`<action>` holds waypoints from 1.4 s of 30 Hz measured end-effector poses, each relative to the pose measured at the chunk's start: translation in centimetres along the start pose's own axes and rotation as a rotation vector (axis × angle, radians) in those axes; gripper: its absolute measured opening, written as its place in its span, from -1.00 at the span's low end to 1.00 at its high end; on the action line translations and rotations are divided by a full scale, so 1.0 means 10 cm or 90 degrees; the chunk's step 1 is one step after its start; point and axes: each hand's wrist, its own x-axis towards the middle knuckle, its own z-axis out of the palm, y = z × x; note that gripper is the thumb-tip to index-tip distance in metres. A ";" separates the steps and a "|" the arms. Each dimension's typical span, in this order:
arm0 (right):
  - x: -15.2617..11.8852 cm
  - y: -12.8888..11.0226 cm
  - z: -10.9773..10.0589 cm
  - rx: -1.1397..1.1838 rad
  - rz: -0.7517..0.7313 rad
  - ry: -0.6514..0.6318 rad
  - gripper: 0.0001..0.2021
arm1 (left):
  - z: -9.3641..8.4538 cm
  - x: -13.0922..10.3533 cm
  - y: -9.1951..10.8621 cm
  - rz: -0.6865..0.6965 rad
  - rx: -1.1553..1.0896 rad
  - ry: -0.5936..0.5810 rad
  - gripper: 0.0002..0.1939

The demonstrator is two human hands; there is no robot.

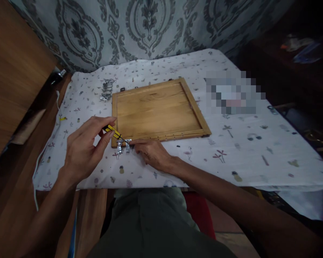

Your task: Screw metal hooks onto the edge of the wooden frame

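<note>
My left hand (87, 148) is closed around the handle of a small yellow-and-black screwdriver (114, 133). The screwdriver slants down to the right, its tip at a small metal hook bracket (127, 146). This bracket lies on the near left edge of a framed wooden panel (156, 111), its curved part hanging past the edge. A second bracket (119, 147) sits just left of it. My right hand (154, 154) rests at the panel's near edge, index finger stretched to the right-hand bracket and pressed on it, the other fingers curled under. The screw itself is too small to make out.
Several more metal hook pieces (107, 89) lie in a group behind the panel's left corner. A patterned white cloth (199, 154) covers the table. A pixelated patch (233, 94) lies at the right. A patterned curtain (148, 28) hangs behind; a wooden cabinet (16, 71) stands left.
</note>
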 end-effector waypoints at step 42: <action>0.00 -0.01 -0.02 0.012 0.010 -0.001 -0.67 | -0.01 -0.01 -0.09 -0.018 -0.081 0.059 -0.83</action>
